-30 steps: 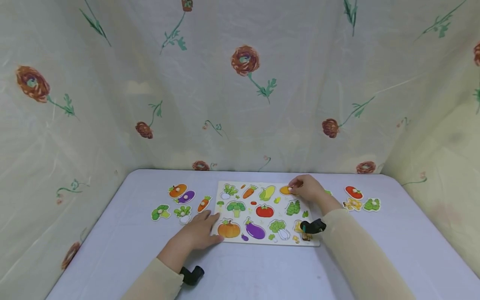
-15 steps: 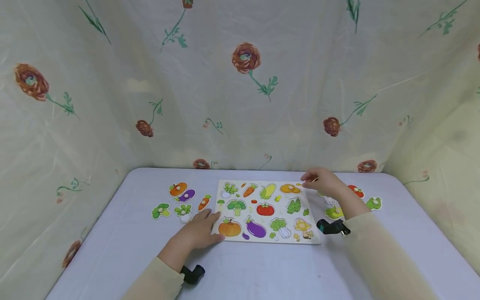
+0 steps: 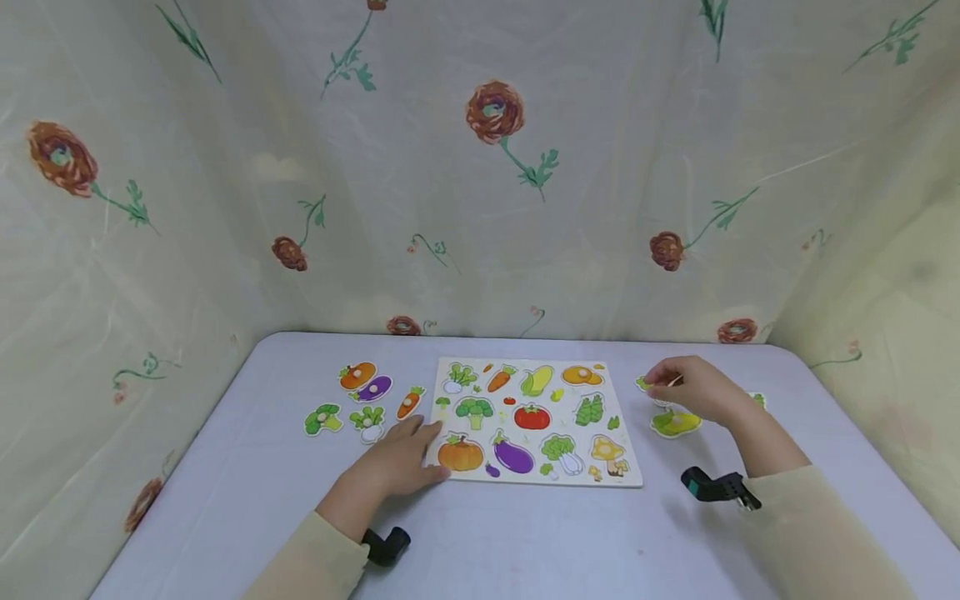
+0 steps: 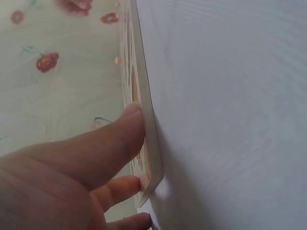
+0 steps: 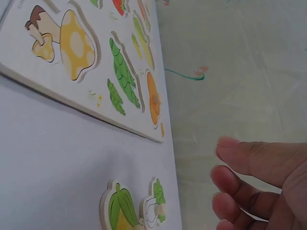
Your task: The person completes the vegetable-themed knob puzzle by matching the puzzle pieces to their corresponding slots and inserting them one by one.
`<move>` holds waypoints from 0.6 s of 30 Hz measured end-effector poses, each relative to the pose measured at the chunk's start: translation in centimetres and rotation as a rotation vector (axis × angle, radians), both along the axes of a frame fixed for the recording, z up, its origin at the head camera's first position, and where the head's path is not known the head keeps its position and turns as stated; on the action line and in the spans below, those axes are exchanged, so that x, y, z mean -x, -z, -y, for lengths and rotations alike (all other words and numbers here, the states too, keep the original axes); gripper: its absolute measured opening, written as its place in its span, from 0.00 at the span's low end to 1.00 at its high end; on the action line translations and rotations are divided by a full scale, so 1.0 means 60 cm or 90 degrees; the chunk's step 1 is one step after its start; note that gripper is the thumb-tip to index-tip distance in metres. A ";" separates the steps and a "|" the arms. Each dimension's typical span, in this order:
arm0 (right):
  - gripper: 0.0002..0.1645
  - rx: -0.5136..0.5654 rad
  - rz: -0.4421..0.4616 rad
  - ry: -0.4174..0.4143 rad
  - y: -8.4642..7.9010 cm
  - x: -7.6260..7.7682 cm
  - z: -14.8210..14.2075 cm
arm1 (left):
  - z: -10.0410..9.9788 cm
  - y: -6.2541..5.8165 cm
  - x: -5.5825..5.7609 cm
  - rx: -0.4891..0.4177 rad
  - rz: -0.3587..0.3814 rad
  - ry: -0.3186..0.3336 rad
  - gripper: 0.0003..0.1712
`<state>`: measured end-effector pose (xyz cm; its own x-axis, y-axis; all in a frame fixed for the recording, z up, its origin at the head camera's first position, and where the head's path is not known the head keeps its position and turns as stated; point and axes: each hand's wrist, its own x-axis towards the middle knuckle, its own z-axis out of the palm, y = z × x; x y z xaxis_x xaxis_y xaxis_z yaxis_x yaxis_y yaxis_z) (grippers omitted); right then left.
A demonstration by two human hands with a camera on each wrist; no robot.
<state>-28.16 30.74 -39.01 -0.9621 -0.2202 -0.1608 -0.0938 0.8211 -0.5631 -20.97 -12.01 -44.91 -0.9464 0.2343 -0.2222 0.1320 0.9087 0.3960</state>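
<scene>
A white vegetable puzzle board [image 3: 562, 421] lies mid-table. My left hand [image 3: 401, 458] is at its front left corner, fingers spread; in the left wrist view the thumb [image 4: 127, 132] presses on the board's edge. My right hand [image 3: 701, 385] hovers right of the board over loose knobbed pieces, thumb and fingers apart, with nothing visible between them. Nearest to it are a corn piece [image 3: 677, 423] and a leafy, white-stalked bok choy piece [image 5: 154, 208], mostly covered by the hand in the head view. A knobbed potato piece [image 3: 581, 376] sits in the board's upper right slot.
Left of the board lie pumpkin [image 3: 357, 376], eggplant [image 3: 372, 389], carrot [image 3: 410, 402], broccoli [image 3: 323, 419] and white radish [image 3: 367, 422] pieces. A green piece [image 3: 759, 399] shows partly behind the right hand. Flowered cloth [image 3: 480, 208] hangs around the table's back and sides.
My right hand has let go of the potato piece in the board and moved right, over the loose pieces. My left hand has stayed at the board's corner.
</scene>
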 end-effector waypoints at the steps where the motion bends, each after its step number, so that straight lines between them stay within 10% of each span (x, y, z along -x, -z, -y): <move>1: 0.16 -0.002 0.000 0.002 0.003 -0.003 -0.003 | 0.000 0.000 0.000 -0.001 -0.001 0.000 0.44; 18: 0.13 -0.008 -0.038 0.039 0.068 -0.026 -0.046 | 0.003 -0.001 -0.002 0.013 -0.003 0.008 0.44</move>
<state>-26.59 33.49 -43.06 -0.9816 -0.1594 -0.1053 -0.0765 0.8331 -0.5479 -20.88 -12.20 -44.86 -0.9447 0.2413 -0.2221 0.1453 0.9151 0.3762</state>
